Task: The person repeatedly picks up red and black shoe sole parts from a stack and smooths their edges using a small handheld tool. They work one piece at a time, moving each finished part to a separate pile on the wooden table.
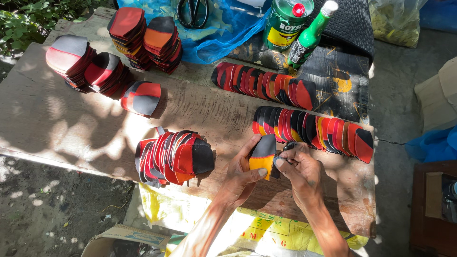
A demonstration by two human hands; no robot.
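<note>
black-and-orange piece (263, 154), just below the fanned row (314, 131): left hand (240, 177) pinches it upright; right hand (297, 169), fingers curled on a small dark tool (287, 146), should work the edge steadily.

Harsh sunlight, dappled shadows, sharp focus

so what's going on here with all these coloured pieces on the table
A person holds one flat orange-and-black piece upright in the left hand, while the right hand presses a small dark object against its edge; what that object is cannot be told. Similar red, orange and black pieces lie fanned in rows and stacked in piles on the wooden table. A green can and a green bottle stand at the far edge.
</note>
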